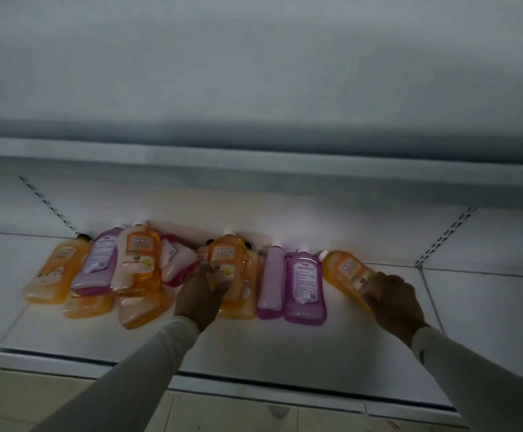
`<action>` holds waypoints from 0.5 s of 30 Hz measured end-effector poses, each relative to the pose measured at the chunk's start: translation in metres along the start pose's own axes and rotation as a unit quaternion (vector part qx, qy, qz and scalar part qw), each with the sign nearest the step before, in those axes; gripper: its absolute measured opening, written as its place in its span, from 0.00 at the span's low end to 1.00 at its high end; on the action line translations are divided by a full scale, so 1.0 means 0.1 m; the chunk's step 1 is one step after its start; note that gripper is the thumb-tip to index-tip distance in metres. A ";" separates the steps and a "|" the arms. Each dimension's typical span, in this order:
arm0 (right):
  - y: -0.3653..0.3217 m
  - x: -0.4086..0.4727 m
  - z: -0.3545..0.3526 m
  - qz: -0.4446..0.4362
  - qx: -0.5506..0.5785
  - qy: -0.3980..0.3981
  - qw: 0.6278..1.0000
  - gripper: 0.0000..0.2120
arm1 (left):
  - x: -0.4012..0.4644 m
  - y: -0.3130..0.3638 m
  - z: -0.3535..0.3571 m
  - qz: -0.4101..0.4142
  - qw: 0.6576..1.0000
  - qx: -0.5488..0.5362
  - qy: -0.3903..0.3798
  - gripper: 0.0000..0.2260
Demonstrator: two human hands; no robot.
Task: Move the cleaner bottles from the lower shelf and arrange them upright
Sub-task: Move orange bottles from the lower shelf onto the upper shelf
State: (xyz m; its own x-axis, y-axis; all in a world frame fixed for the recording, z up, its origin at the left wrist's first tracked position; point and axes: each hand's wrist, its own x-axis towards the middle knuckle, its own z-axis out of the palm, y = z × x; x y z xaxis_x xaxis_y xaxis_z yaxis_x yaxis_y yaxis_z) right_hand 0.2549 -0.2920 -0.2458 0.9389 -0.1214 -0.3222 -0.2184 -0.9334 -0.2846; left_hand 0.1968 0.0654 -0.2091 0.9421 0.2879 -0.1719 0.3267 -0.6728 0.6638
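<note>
White lower shelf (pixel 285 347), left hand (pixel 198 296) and right hand (pixel 394 302) each clamped on an orange bottle.

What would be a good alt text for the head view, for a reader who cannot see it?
Two hands in pale sleeves reach into a white metal lower shelf: the left hand grips an orange plastic cleaner bottle in the middle, and the right hand grips another orange bottle at the right end. Orange and purple bottles lie flat in a loose pile along the back.
</note>
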 end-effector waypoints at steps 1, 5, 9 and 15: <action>-0.06 -0.09 -0.02 0.006 -0.010 0.005 1.000 0.28 | 0.00 0.00 0.00 -0.006 1.000 -0.002 0.003 0.24; -0.25 -0.39 0.01 0.064 0.029 -0.023 0.997 0.34 | -0.08 -0.08 0.00 -0.013 1.000 0.003 0.005 0.24; -0.26 -0.61 0.22 0.064 0.077 -0.059 0.993 0.45 | -0.17 -0.12 -0.02 -0.017 1.000 -0.018 -0.003 0.24; -0.21 -0.52 0.22 0.073 0.210 -0.107 0.969 0.31 | 0.01 -0.06 -0.12 -0.041 0.995 -0.088 -0.037 0.27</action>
State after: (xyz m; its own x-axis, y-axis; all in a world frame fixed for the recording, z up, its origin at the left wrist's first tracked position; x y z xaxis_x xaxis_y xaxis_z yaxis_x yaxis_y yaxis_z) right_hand 0.2048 -0.2582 -0.2432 0.8232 -0.1270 -0.5533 -0.4755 -0.6867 -0.5498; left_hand 0.1948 0.0777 -0.2042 0.9177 0.2827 -0.2793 0.3910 -0.5168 0.7616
